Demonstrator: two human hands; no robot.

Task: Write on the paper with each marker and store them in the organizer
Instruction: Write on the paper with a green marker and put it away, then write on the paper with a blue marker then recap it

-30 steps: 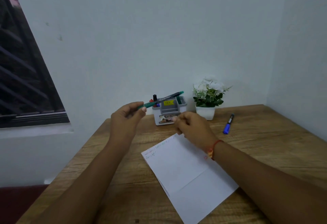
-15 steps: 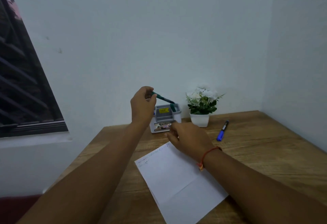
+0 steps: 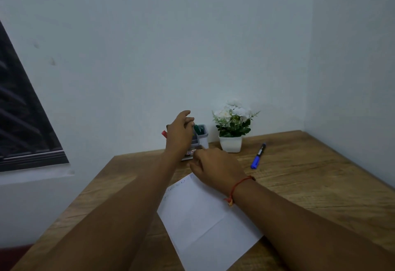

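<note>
We reach our left hand over the small grey and white plastic organizer, which stands against the wall at 12 o'clock from the white sheet of paper. The thumb is raised and the fingers curve down just beside the green marker, which stands tilted in the organizer's right-hand compartment. We cannot tell whether the fingertips pinch it or only lie close to it. The red tip of another marker shows at 9 o'clock of that hand, behind the wrist.

Our right hand, with a red thread bracelet at the wrist, rests knuckles-up at the paper's far corner. Its fingers are loosely curled and released, holding nothing that we can see. Faint writing runs along the top edge of the paper, which lies angled on the wooden desk.

A capped blue marker lies flat on the desk at 2 o'clock from the paper, well apart from the organizer. Between them, at 3 o'clock of the organizer, stands a white square pot of white flowers.
</note>
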